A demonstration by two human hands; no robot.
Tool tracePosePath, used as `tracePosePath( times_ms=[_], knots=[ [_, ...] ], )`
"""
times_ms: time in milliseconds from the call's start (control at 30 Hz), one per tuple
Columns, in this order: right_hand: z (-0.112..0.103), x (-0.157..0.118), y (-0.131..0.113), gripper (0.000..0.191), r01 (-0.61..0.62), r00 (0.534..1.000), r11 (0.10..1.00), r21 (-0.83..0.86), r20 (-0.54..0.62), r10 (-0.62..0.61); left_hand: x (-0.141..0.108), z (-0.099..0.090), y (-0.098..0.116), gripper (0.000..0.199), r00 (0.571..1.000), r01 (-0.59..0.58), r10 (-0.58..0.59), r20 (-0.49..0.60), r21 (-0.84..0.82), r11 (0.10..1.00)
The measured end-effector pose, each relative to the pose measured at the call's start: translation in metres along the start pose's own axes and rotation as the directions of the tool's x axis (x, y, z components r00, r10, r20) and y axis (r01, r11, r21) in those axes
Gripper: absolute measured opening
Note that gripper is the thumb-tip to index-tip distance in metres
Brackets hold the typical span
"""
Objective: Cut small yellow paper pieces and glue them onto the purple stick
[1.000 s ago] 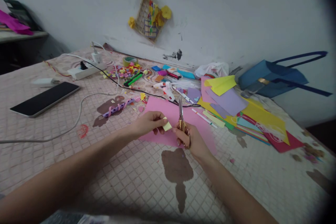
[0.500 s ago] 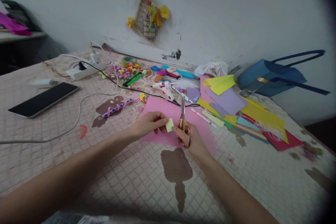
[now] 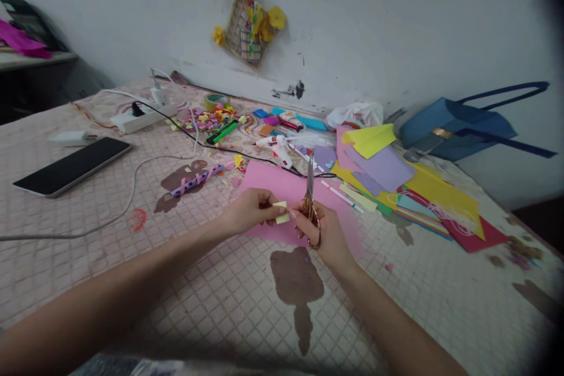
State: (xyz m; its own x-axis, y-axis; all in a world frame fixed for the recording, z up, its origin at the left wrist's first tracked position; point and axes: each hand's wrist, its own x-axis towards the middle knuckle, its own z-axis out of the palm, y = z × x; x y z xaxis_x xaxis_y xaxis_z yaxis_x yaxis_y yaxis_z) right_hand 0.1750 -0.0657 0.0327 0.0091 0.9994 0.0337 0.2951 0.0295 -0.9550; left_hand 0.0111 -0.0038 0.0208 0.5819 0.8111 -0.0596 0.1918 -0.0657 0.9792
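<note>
Between thumb and fingers, my left hand (image 3: 255, 210) pinches a small pale yellow piece of paper (image 3: 281, 217). My right hand (image 3: 325, 229) has gold-handled scissors (image 3: 310, 188) hooked in its fingers, with the blades pointing up and away from me. The fingertips of that hand meet the right edge of the yellow piece. Both hands are over a pink paper sheet (image 3: 264, 179) on the table. A white glue gun (image 3: 282, 155) lies just past the sheet.
Coloured papers (image 3: 383, 164) are piled at the right, before a blue bag (image 3: 458, 129). A phone (image 3: 74, 167), a power strip (image 3: 141, 119) and cables are on the left. A purple paper-wrapped stick (image 3: 198, 180) lies left of the sheet, with small paper cutouts (image 3: 207, 119) behind.
The yellow piece has turned from a tilted position to nearly level and shifted slightly left. My right fingertips have come onto its edge, and the scissors have moved slightly right.
</note>
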Motion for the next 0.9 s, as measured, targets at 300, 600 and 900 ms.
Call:
tracePosePath(
  times_ms=[300, 600, 900],
  knots=[
    [0.000, 0.001, 0.009, 0.023, 0.044, 0.999, 0.998, -0.044, -0.008, -0.045, -0.002, 0.001, 0.002, 0.025, 0.998, -0.025, 0.031, -0.055, 0.101, 0.995],
    [-0.001, 0.001, 0.009, 0.025, 0.095, 0.991, 0.992, -0.088, 0.101, -0.086, -0.002, 0.002, -0.003, 0.027, 0.995, -0.063, 0.081, -0.062, 0.249, 0.966],
    [-0.004, 0.002, 0.006, 0.021, 0.059, 0.989, 0.997, -0.058, 0.140, -0.051, 0.001, -0.001, -0.004, 0.032, 0.996, 0.034, -0.037, 0.081, 0.027, 0.999]
  ],
)
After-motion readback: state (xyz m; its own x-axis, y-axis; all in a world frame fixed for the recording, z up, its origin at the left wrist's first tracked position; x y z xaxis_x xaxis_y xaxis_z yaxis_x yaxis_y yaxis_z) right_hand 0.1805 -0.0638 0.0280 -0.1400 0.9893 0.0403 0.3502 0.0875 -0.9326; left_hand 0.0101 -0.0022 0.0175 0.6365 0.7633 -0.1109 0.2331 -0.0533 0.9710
